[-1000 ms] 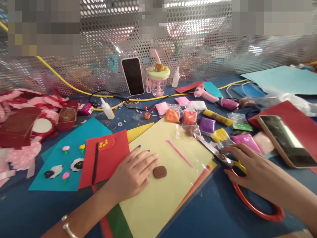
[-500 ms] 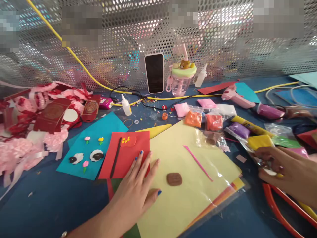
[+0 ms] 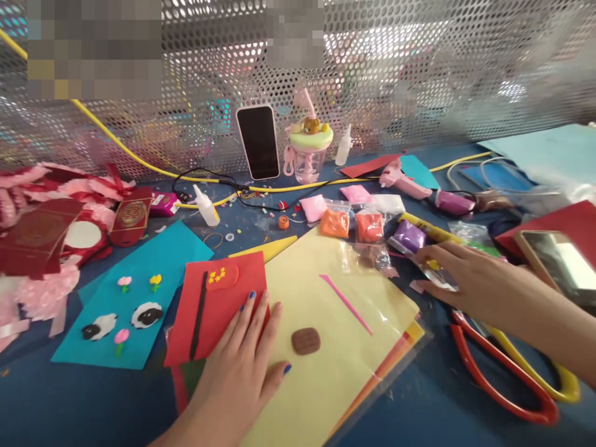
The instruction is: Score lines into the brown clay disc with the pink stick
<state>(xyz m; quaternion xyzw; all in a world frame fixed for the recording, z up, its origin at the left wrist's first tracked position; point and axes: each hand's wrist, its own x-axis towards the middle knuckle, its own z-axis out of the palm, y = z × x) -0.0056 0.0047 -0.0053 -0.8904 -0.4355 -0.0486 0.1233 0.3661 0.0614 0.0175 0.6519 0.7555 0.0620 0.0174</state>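
Note:
My left hand (image 3: pixel 237 360) lies flat with fingers spread across a red paper card (image 3: pixel 190 316) and the pale yellow sheet (image 3: pixel 288 397). The card bears a dark strip and a small red pouch shape with yellow stars. Near my left thumb, a flattened oval of brown clay (image 3: pixel 306 341) sits on the sheet, left of a thin pink plastic tool (image 3: pixel 347 305). My right hand (image 3: pixel 475 276) reaches over the clay packets, its fingers curled around a clear plastic packet (image 3: pixel 437 273) with a yellow bit in it. Just beyond its fingertips is a purple clay packet (image 3: pixel 408 236).
Large scissors (image 3: pixel 507 397) with red and yellow handles lie under my right forearm. A blue card with clay sheep (image 3: pixel 107 323) is at left. Behind stand a phone (image 3: pixel 258 143), a lidded cup (image 3: pixel 311 149) and a glue bottle (image 3: pixel 206 207). A glue gun (image 3: pixel 405 181) lies behind the packets.
The view has turned right, so things sit farther left. My right hand has moved closer to the purple packet and covers the yellow one. My left hand stays flat on the card and sheet.

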